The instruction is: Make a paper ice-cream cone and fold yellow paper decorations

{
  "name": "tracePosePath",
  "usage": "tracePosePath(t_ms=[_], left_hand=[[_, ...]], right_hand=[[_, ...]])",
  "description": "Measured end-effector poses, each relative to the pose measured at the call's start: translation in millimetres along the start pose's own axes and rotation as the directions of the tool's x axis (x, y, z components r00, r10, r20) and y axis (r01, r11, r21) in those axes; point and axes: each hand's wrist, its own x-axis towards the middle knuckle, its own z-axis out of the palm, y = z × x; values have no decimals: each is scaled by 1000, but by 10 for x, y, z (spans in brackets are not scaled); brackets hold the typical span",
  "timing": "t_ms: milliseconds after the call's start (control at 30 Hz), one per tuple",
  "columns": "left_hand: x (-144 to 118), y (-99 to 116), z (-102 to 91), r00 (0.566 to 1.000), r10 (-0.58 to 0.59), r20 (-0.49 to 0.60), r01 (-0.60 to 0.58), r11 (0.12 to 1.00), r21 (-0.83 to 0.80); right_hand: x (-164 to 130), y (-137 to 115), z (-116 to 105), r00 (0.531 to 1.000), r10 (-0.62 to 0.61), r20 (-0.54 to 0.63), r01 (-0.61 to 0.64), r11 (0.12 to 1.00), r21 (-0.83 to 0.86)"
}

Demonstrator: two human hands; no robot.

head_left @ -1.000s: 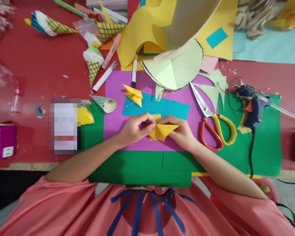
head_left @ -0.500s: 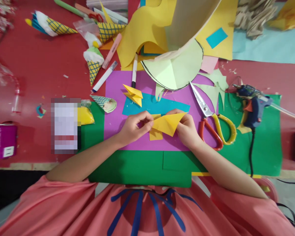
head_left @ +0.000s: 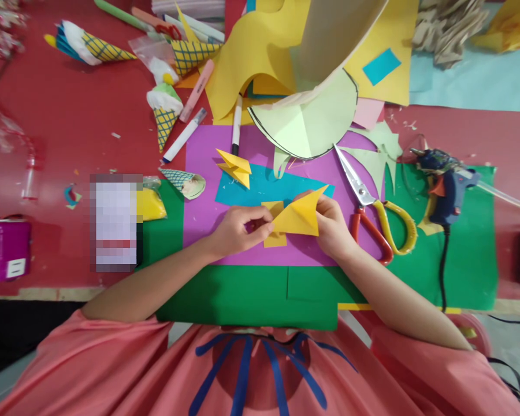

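Observation:
Both hands hold a piece of folded yellow paper just above a purple sheet. My left hand pinches its left corner. My right hand grips the right side from behind, so the triangular flap stands up with its tip pointing up and right. A small yellow square part of the paper shows under the flap. Another folded yellow piece lies farther back on a blue strip.
Red-and-yellow-handled scissors lie right of my right hand. A blue glue gun rests on the green sheet at right. Markers, paper ice-cream cones and curled yellow paper crowd the back of the red table.
My right hand has swung the yellow triangular flap from pointing down toward me to standing up, its tip now up and right. The left hand stayed pinched at the left corner.

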Motion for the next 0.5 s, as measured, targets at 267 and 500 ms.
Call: tracePosePath(t_ms=[267, 500], left_hand=[[93, 79, 44, 981, -174, 84, 183, 977, -110], [269, 219, 78, 971, -234, 49, 238, 928, -286]], right_hand=[[-6, -11, -8, 997, -11, 71, 17, 996, -85], [38, 16, -9, 999, 10, 52, -14, 997, 80]])
